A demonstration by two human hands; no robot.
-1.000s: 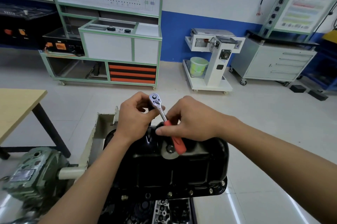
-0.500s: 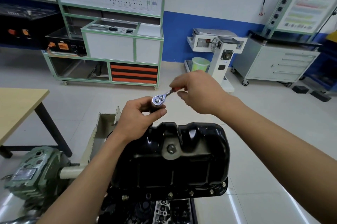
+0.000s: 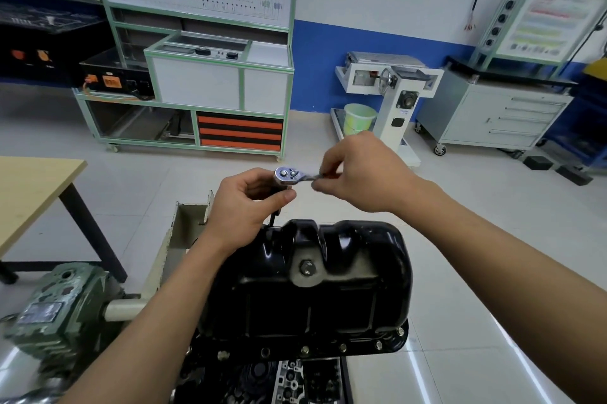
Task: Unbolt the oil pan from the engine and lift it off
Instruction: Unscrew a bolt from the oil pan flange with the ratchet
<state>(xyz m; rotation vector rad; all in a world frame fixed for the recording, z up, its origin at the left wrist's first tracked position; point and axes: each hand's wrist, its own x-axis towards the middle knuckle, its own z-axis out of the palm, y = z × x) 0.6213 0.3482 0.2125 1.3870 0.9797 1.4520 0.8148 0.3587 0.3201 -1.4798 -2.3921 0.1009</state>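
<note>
So the glossy black pressed-metal oil pan (image 3: pixel 312 298) sits lower centre of the frame, belly up on the dark engine (image 3: pixel 289 380). Its long axis runs left to right across the picture. The near wall faces the camera with a grey drain bolt (image 3: pixel 307 267) set in a dull patch, and a row of small silver flange bolts (image 3: pixel 377 344) runs along the bottom lip.

Just above the pan's far edge, the chrome ratchet wrench (image 3: pixel 287 174) lies roughly level, head to the left, handle pointing right. The left hand (image 3: pixel 243 206) has its fingers curled round the dark extension bar (image 3: pixel 273 218) dropping from the head. The right hand (image 3: pixel 358 173) pinches the handle, most of it buried in the fingers.

Where the bar lands behind the pan is hidden. The engine is cut off at the bottom edge, and the left forearm covers the pan's left end.
</note>
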